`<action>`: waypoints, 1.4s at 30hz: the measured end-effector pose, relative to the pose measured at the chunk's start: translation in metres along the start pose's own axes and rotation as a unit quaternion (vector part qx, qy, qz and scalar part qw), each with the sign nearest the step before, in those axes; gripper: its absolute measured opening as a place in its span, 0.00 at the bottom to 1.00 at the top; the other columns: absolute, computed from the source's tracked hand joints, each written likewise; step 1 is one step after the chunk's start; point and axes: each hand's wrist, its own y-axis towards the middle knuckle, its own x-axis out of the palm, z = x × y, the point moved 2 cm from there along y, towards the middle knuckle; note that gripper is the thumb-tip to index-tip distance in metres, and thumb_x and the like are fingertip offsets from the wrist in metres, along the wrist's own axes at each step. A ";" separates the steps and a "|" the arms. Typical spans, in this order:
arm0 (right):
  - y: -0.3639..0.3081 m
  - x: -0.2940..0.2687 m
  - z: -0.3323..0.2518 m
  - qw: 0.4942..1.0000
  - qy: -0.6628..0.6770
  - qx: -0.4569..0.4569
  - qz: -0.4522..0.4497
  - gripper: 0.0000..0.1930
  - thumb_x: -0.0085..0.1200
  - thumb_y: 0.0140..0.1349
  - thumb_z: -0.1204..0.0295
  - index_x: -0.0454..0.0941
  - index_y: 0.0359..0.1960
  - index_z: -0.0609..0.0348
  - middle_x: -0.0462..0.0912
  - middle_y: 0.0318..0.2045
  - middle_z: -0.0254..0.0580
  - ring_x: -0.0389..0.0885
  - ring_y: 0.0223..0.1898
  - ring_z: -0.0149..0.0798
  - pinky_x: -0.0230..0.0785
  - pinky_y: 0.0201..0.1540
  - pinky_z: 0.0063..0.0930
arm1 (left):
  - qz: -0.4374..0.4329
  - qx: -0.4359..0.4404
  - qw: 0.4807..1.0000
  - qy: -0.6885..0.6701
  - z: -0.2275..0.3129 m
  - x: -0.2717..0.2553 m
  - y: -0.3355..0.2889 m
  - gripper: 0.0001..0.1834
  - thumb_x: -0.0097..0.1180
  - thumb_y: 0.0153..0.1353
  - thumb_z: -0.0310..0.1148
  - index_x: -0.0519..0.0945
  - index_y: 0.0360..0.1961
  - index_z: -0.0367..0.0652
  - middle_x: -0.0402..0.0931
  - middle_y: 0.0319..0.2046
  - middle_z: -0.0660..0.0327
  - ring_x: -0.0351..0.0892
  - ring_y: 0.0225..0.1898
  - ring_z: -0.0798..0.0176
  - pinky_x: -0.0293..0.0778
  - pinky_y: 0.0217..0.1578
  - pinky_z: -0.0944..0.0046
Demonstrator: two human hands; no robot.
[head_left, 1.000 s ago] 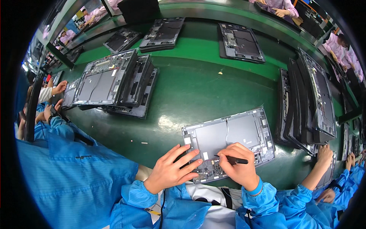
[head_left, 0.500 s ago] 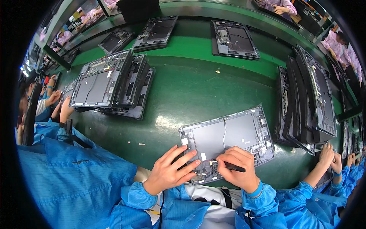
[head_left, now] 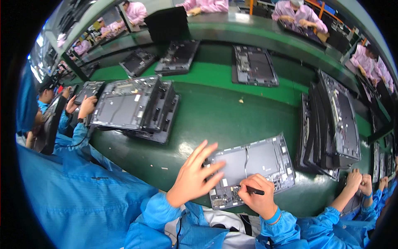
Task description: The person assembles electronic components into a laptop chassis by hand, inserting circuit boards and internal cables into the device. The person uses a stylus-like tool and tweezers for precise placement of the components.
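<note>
An opened tablet-like device (head_left: 265, 155) lies slightly tilted on the green bench in front of me. Its inside faces up, with large grey panels, a pale cable running down the middle and a circuit board (head_left: 226, 197) along the near edge. My right hand (head_left: 261, 195) pinches a slim black pen-like tool (head_left: 254, 190); the tip is hidden by my fingers, just over the circuit board. Fingers spread and a little blurred, my left hand (head_left: 195, 176) hovers over the device's left edge and holds nothing.
Similar opened devices stand in a left stack (head_left: 124, 110) and a taller right stack (head_left: 344, 120). Farther back lie more devices (head_left: 255, 64) on a green strip. Co-workers in blue sleeves (head_left: 83, 137) sit close on both sides; people in pink (head_left: 296, 14) work across the bench.
My left hand has lifted off the device's left edge, upward with fingers spreading. The right hand keeps the tool over the circuit board. The whole view has tilted up.
</note>
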 end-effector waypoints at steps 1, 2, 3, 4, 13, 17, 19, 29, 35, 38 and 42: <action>-0.003 -0.001 0.005 1.000 0.024 -0.003 0.004 0.07 0.64 0.49 0.82 0.82 0.30 0.59 0.83 0.26 0.40 0.83 0.27 0.44 0.75 0.28 0.35 | -0.010 -0.048 0.998 -0.028 -0.005 0.007 0.020 0.25 0.68 0.62 0.42 0.83 0.60 0.48 0.66 0.70 0.46 0.66 0.71 0.35 0.66 0.69 0.44; -0.003 -0.004 0.006 0.999 0.051 -0.010 0.008 0.06 0.64 0.50 0.82 0.82 0.30 0.60 0.83 0.26 0.40 0.83 0.27 0.44 0.76 0.28 0.34 | -0.038 -0.082 0.994 -0.052 -0.016 0.015 0.038 0.31 0.66 0.65 0.44 0.77 0.66 0.44 0.73 0.65 0.44 0.77 0.63 0.41 0.74 0.63 0.49; -0.004 -0.007 0.005 0.998 0.051 -0.025 0.013 0.06 0.64 0.50 0.82 0.82 0.30 0.60 0.83 0.26 0.40 0.83 0.27 0.44 0.76 0.28 0.34 | -0.122 -0.150 0.975 -0.110 -0.018 0.012 0.064 0.34 0.66 0.65 0.48 0.75 0.67 0.42 0.78 0.59 0.45 0.82 0.57 0.43 0.77 0.58 0.51; -0.005 -0.009 0.004 0.998 0.065 -0.012 0.015 0.06 0.63 0.51 0.83 0.83 0.30 0.61 0.84 0.26 0.41 0.83 0.27 0.43 0.76 0.29 0.33 | -0.204 -0.218 0.940 -0.167 -0.018 0.008 0.083 0.37 0.65 0.65 0.51 0.73 0.69 0.40 0.83 0.53 0.45 0.86 0.51 0.46 0.80 0.53 0.53; 0.002 -0.027 0.009 0.987 0.072 -0.049 0.138 0.05 0.61 0.53 0.84 0.84 0.31 0.63 0.84 0.25 0.44 0.84 0.26 0.44 0.75 0.28 0.33 | -0.228 -0.264 0.898 -0.268 -0.037 -0.006 0.105 0.27 0.68 0.64 0.55 0.89 0.40 0.36 0.88 0.35 0.58 0.85 0.38 0.66 0.79 0.41 0.62; -0.001 -0.026 0.014 0.987 0.083 0.032 0.136 0.04 0.61 0.56 0.84 0.84 0.31 0.62 0.83 0.24 0.43 0.81 0.24 0.41 0.72 0.26 0.32 | 0.213 -0.297 0.885 -0.289 -0.117 -0.034 0.176 0.23 0.63 0.70 0.47 0.86 0.48 0.32 0.88 0.39 0.56 0.84 0.40 0.65 0.77 0.42 0.60; 0.003 -0.021 0.008 0.987 0.104 0.056 0.110 0.04 0.61 0.57 0.84 0.84 0.31 0.62 0.81 0.23 0.42 0.77 0.21 0.37 0.68 0.24 0.30 | 0.361 -0.342 0.855 -0.150 -0.178 -0.032 0.222 0.24 0.61 0.70 0.48 0.85 0.48 0.33 0.87 0.42 0.46 0.86 0.44 0.48 0.76 0.48 0.51; 0.015 -0.028 -0.010 0.992 0.104 0.054 0.045 0.04 0.62 0.61 0.83 0.83 0.37 0.64 0.85 0.32 0.52 0.84 0.29 0.54 0.76 0.32 0.39 | 0.373 -0.488 0.776 -0.143 -0.278 0.008 0.291 0.33 0.66 0.65 0.54 0.85 0.47 0.26 0.85 0.48 0.38 0.85 0.53 0.39 0.75 0.53 0.47; 0.015 -0.020 -0.008 0.991 0.119 0.064 -0.001 0.04 0.61 0.62 0.83 0.83 0.37 0.64 0.85 0.33 0.51 0.84 0.31 0.54 0.77 0.34 0.40 | 0.243 -0.457 0.822 -0.238 -0.228 0.071 0.311 0.39 0.69 0.62 0.55 0.81 0.49 0.19 0.83 0.51 0.34 0.83 0.56 0.41 0.75 0.55 0.49; 0.015 -0.019 -0.005 0.986 0.129 0.107 -0.005 0.04 0.60 0.63 0.82 0.84 0.39 0.64 0.86 0.34 0.53 0.85 0.32 0.54 0.77 0.36 0.38 | 0.270 -0.474 0.797 -0.259 -0.207 0.092 0.301 0.35 0.67 0.64 0.53 0.82 0.49 0.22 0.84 0.48 0.35 0.85 0.52 0.39 0.76 0.53 0.47; 0.017 -0.015 -0.010 0.984 0.134 0.115 -0.023 0.04 0.59 0.64 0.81 0.84 0.39 0.65 0.86 0.33 0.54 0.85 0.33 0.55 0.77 0.37 0.39 | 0.208 -0.456 0.827 -0.254 -0.184 0.108 0.281 0.47 0.66 0.64 0.46 0.58 0.68 0.19 0.71 0.62 0.34 0.73 0.63 0.39 0.70 0.63 0.50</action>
